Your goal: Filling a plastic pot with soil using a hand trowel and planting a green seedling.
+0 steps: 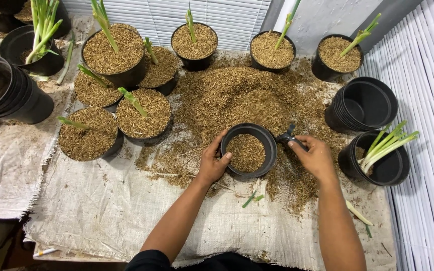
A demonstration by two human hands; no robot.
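A black plastic pot [273, 143], partly filled with brown husk, stands in front of a big loose husk pile [237, 98]. My left hand [212, 161] grips the pot's near-left rim, thumb over the edge. My right hand [312, 156] is at the pot's right side, closed on a small dark scoop [288, 135] whose front end blurs into the pile. A pot [392, 168] holding several green cuttings [385, 145] sits just right of my right hand.
Several husk-filled pots with green shoots [144, 113] stand at left and along the back. Stacks of empty black pots lie at far left [6, 90] and right [362, 103]. A woven sack cloth [116, 211] covers the table; white slatted blinds [428, 150] run down the right.
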